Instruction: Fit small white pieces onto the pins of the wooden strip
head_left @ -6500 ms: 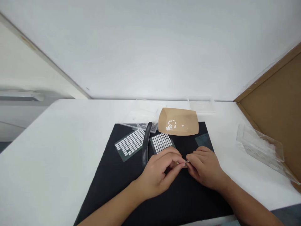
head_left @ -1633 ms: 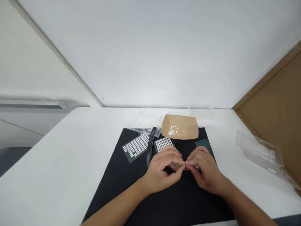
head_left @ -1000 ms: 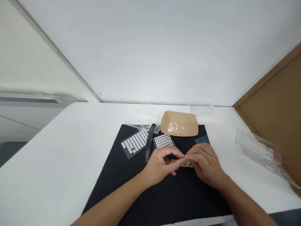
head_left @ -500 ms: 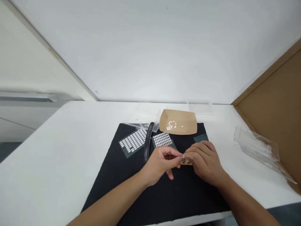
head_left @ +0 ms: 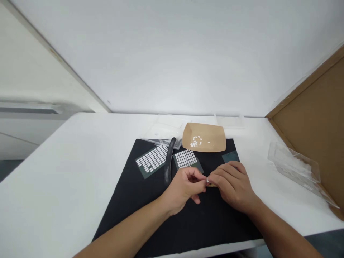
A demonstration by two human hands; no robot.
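A small tan strip with tiny metal studs (head_left: 211,185) lies on the black cloth mat (head_left: 150,215), mostly hidden between my fingertips. My left hand (head_left: 184,188) pinches at its left end, fingers curled; my right hand (head_left: 232,184) covers its right part, fingers closed down on it. Beyond my hands lie two dark sheets of white dots (head_left: 152,161), a black curved tool (head_left: 168,161) and a brown paper tray (head_left: 215,141) on the white tabletop (head_left: 67,161).

Small tan strip (head_left: 212,185) w/ tiny metal bit (head_left: 207,182) at its left end, lying flat on black mat (head_left: 139,200), just in front of the brown paper tray (head_left: 203,138); mostly hidden, details too small to tell.
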